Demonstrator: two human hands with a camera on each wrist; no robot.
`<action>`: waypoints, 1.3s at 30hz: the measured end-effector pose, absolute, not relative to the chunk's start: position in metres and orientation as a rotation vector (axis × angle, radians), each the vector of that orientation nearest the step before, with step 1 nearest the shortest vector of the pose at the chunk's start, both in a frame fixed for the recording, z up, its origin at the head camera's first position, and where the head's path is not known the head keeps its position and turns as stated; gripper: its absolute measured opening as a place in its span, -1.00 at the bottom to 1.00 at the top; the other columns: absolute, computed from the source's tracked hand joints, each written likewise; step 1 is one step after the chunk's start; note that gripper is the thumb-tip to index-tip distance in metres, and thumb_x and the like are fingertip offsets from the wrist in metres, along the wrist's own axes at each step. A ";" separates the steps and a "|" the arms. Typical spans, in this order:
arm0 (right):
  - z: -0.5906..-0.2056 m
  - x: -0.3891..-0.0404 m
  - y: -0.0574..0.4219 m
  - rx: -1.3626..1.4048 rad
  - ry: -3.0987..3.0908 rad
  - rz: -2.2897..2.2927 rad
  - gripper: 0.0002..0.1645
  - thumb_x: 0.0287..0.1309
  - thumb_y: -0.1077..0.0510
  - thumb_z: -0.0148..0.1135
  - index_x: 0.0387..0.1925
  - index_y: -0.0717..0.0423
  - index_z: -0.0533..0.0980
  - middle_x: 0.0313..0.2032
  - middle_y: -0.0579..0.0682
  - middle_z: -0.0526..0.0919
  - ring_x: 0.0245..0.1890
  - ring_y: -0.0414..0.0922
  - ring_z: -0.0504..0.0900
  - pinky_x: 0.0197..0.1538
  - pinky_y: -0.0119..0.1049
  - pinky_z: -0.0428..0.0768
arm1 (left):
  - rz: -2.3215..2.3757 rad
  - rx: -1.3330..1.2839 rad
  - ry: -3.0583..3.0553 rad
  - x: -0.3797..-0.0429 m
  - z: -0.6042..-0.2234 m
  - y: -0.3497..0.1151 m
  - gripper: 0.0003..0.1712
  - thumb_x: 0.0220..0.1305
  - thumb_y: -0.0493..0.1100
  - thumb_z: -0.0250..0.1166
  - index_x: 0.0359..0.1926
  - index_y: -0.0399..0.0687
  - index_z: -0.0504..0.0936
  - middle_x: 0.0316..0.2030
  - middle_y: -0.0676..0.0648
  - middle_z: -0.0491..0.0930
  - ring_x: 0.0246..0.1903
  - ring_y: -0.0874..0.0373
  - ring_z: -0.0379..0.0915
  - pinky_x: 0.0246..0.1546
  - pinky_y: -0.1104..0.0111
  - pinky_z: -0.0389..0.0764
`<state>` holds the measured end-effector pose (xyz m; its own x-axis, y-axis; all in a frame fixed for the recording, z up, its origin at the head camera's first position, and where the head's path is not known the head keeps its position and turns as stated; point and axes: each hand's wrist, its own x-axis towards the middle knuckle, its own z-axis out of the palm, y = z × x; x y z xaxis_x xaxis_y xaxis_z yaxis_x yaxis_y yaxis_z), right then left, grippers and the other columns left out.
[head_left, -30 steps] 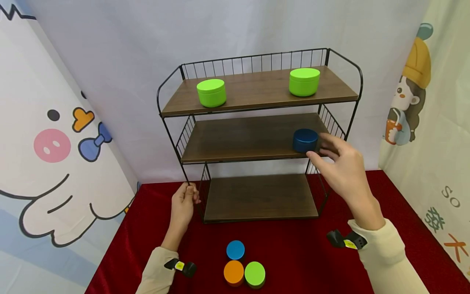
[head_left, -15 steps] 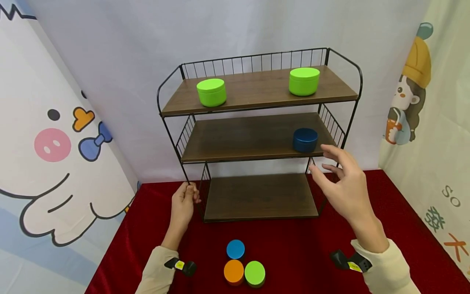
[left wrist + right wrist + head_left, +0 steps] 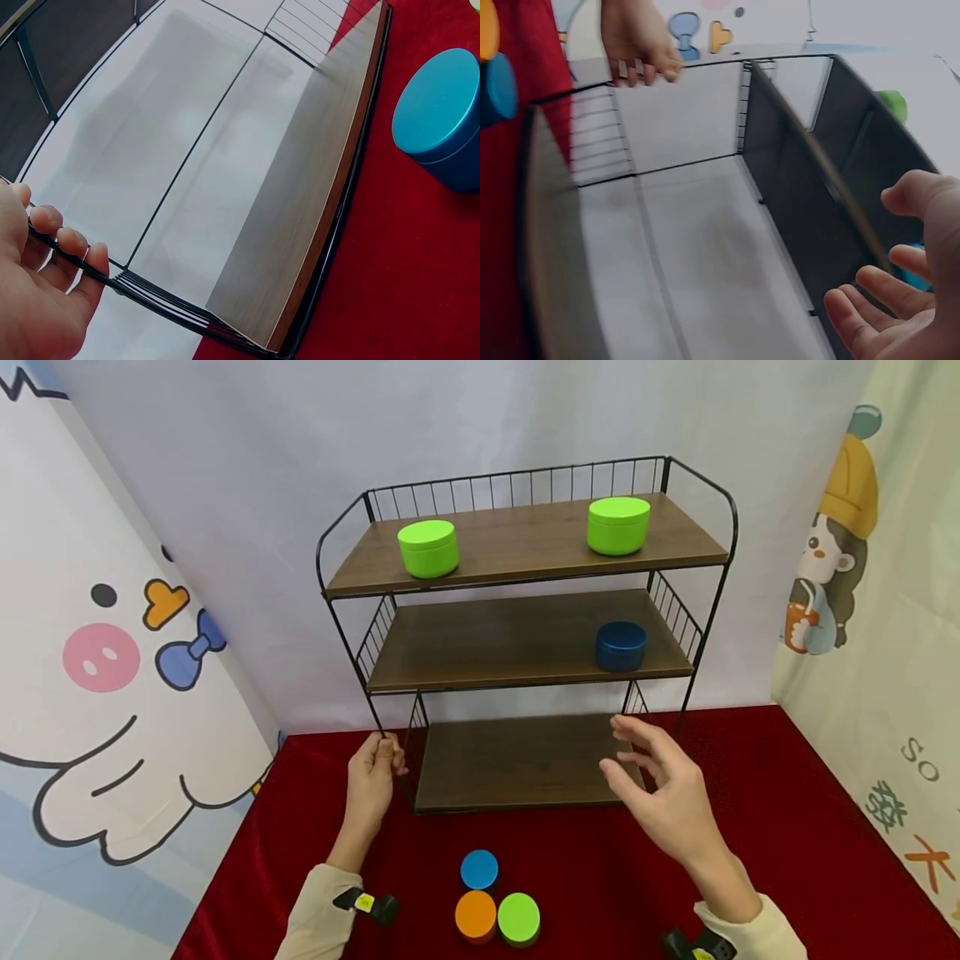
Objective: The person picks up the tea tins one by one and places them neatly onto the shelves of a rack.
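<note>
My left hand [image 3: 372,772] grips the black metal upright at the left side of a three-tier shelf rack [image 3: 517,647]; the left wrist view shows the fingers curled round the thin bar [image 3: 161,304]. My right hand [image 3: 667,789] is in front of the rack's lower right part, fingers spread and bent, holding nothing. A dark blue round tin [image 3: 621,646] stands at the right end of the middle shelf, above that hand. On the top shelf are two bright green round tins, a left one [image 3: 428,549] and a right one [image 3: 618,526].
On the red cloth [image 3: 585,877] before the rack stand a blue tin [image 3: 479,869], an orange tin [image 3: 476,916] and a green tin [image 3: 519,919], close together. A pale curtain [image 3: 480,418] hangs behind, with printed cartoon cloths on both sides.
My right hand has let go of the dark blue tin on the middle shelf and moved away from it, down and slightly left. The left hand keeps its hold on the rack.
</note>
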<state>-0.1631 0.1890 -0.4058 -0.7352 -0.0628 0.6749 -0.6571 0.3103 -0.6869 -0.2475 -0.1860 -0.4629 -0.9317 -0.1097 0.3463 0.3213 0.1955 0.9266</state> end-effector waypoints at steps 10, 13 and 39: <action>-0.456 -0.151 0.175 0.770 -2.151 1.475 -0.23 0.12 0.45 0.43 0.37 0.24 0.40 0.29 0.11 0.52 0.27 -0.25 0.51 0.20 -0.43 0.60 | -1.800 -0.189 -2.132 -0.248 -0.464 -0.184 -0.58 0.64 -0.15 -0.10 -0.26 -0.49 0.36 -0.47 -0.18 0.35 -0.44 0.19 0.38 -0.30 0.44 0.62; -0.465 -0.149 0.168 0.816 -2.167 1.450 -0.22 0.12 0.40 0.46 0.38 0.22 0.40 0.30 0.08 0.52 0.28 -0.16 0.52 0.19 -0.42 0.61 | -1.802 -0.191 -2.125 -0.248 -0.464 -0.184 -0.57 0.63 -0.14 -0.10 -0.26 -0.49 0.36 -0.47 -0.19 0.35 -0.44 0.18 0.37 -0.30 0.44 0.62; -0.532 -0.115 0.135 1.109 -2.538 1.639 -0.15 0.28 0.07 0.45 0.50 -0.11 0.26 0.40 0.19 0.39 0.27 0.11 0.49 0.25 -0.26 0.61 | -1.799 -0.200 -2.125 -0.248 -0.463 -0.183 -0.58 0.64 -0.15 -0.10 -0.26 -0.49 0.37 -0.47 -0.23 0.35 -0.45 0.17 0.37 -0.30 0.44 0.62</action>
